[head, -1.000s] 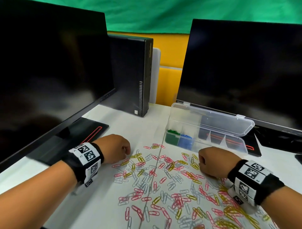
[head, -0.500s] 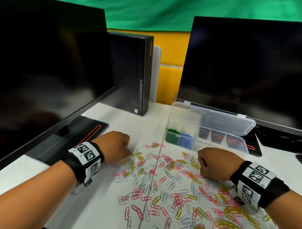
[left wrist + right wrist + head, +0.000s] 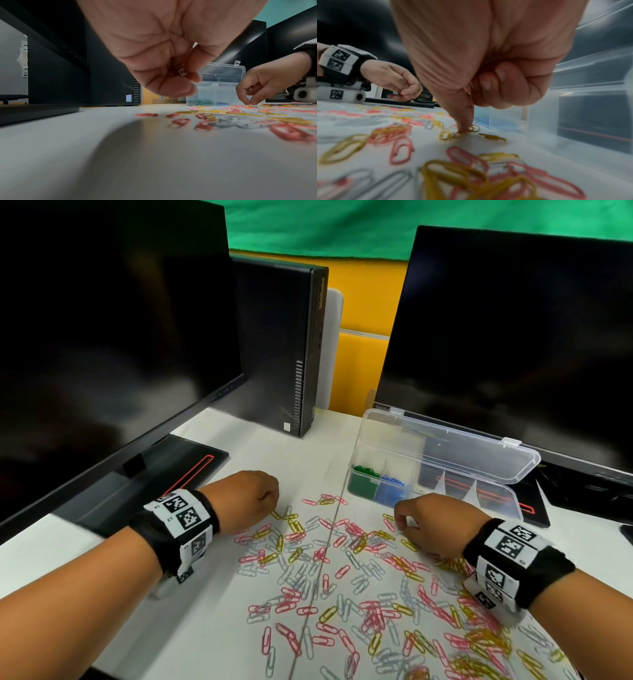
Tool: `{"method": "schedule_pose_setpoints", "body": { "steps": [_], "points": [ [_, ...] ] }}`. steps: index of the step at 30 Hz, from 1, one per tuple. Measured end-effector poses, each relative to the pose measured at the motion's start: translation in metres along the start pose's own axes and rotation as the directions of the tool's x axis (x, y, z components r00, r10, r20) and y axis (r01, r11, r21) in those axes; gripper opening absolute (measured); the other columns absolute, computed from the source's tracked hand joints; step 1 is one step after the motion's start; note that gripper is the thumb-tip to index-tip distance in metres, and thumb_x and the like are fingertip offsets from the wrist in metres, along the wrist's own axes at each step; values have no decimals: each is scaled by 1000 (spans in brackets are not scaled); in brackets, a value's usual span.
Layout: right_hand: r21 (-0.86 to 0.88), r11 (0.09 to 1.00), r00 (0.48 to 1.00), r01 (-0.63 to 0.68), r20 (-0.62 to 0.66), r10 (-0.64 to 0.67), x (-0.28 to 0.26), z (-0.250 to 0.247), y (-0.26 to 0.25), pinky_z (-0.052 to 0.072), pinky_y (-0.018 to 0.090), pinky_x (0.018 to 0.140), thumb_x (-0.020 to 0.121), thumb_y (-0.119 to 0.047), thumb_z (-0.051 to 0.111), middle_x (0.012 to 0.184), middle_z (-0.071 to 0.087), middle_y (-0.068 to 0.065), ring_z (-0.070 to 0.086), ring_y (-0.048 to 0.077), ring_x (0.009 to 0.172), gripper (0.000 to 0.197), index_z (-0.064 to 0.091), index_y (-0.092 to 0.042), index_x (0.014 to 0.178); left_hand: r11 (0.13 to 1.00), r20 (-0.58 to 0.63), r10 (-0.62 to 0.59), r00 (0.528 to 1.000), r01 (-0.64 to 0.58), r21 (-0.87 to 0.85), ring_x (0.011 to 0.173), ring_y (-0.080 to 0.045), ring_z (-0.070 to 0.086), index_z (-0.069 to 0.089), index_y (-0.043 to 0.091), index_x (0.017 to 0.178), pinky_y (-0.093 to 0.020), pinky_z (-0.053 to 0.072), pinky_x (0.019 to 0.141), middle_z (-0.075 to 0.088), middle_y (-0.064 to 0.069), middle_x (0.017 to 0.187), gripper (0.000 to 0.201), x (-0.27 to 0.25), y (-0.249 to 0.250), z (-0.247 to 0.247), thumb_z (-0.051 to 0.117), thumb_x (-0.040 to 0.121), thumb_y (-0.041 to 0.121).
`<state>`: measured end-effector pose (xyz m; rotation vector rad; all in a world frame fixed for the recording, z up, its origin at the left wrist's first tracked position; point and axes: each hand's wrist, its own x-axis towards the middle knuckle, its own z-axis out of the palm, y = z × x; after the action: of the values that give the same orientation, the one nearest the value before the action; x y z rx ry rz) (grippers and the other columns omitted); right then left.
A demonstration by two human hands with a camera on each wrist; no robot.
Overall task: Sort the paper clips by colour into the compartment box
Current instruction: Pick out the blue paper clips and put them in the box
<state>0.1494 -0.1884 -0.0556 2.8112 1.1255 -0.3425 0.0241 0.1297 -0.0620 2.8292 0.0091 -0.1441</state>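
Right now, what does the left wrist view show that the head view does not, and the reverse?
Only the left wrist view shows the white clip pinched in the left hand. Only the head view shows the whole compartment box, with green clips and blue clips in neighbouring compartments. Both show the right hand reaching into the scattered pile.

Clear, glossy plastic compartment box (image 3: 442,460); paper clips (image 3: 342,577) look smooth, colour-coated; matt white desk (image 3: 212,594); 2 glossy black monitors (image 3: 513,337); black cloth wristbands (image 3: 171,529).
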Motion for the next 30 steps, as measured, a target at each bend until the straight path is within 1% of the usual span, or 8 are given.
{"method": "schedule_pose_setpoints", "body": {
  "steps": [5, 8, 10, 14, 18, 21, 25, 30],
  "points": [
    [354, 935, 999, -31, 17, 27, -6, -6, 3, 43, 16, 57, 92, -30, 66, 82, 63, -15, 58, 6, 70, 12, 68, -33, 81, 996, -3, 55, 998, -55, -66, 81, -7, 63, 52, 45, 121, -27, 53, 77, 66, 13, 87, 39, -5, 2, -1, 45, 96, 16],
    [632, 772, 998, -60, 47, 40, -10, -6, 7, 49, 23, 55, 92, -26, 72, 79, 73, -11, 65, 7, 61, 10, 75, -26, 82, 995, 39, 93, 995, -92, -26, 89, -6, 58, 68, 31, 103, -28, 49, 87, 61, 16, 95, 28, -3, 2, -1, 49, 95, 11],
    [779, 616, 992, -117, 119, 38, -10, -4, 11, 43, 24, 48, 95, -18, 66, 68, 68, -2, 56, 12, 51, 14, 70, -13, 83, 996, 42, 87, 995, -86, -6, 86, -9, 56, 65, 26, 90, -31, 49, 86, 59, 15, 92, 22, -2, 2, 0, 49, 94, 11],
    [966, 110, 972, -235, 234, 22, -6, 4, 21, 32, 28, 47, 97, -7, 51, 75, 54, 20, 41, 23, 53, 22, 58, -12, 77, 996, 62, 84, 995, -82, -27, 87, -10, 56, 63, 31, 97, -31, 50, 83, 56, 12, 96, 15, -3, 3, 1, 51, 94, 23],
    [968, -18, 968, -249, 249, 18, -2, 4, 19, 40, 25, 41, 96, 5, 50, 82, 62, 23, 49, 24, 54, 16, 60, -6, 100, 993, 123, 113, 986, -114, 6, 89, 1, 54, 68, 49, 105, -23, 47, 82, 53, 17, 96, 17, -4, 2, 4, 64, 88, 48],
    [965, 119, 972, -233, 227, 62, -2, 0, 15, 35, 24, 41, 96, 2, 50, 70, 56, 10, 46, 18, 51, 18, 65, -6, 100, 995, 131, 88, 987, -94, 40, 92, 0, 53, 68, 47, 107, -24, 47, 86, 54, 21, 99, 27, -3, 2, 6, 70, 82, 56],
    [532, 841, 995, -97, 30, 95, -3, -7, 8, 40, 14, 57, 99, -22, 59, 77, 63, -16, 58, 1, 65, 13, 67, -28, 91, 994, 106, 60, 993, -70, 87, 93, -4, 54, 68, 47, 106, -26, 48, 88, 54, 19, 101, 23, 0, -1, 6, 69, 83, 52],
    [173, 983, 998, -63, 16, 61, 3, 2, 6, 42, 21, 72, 94, -31, 55, 93, 56, -19, 55, 4, 84, 15, 64, -43, 96, 994, 125, 58, 990, -68, 81, 86, -2, 54, 72, 44, 94, -26, 50, 84, 57, 17, 93, 12, -1, 1, 4, 68, 85, 52]
  ]
}}
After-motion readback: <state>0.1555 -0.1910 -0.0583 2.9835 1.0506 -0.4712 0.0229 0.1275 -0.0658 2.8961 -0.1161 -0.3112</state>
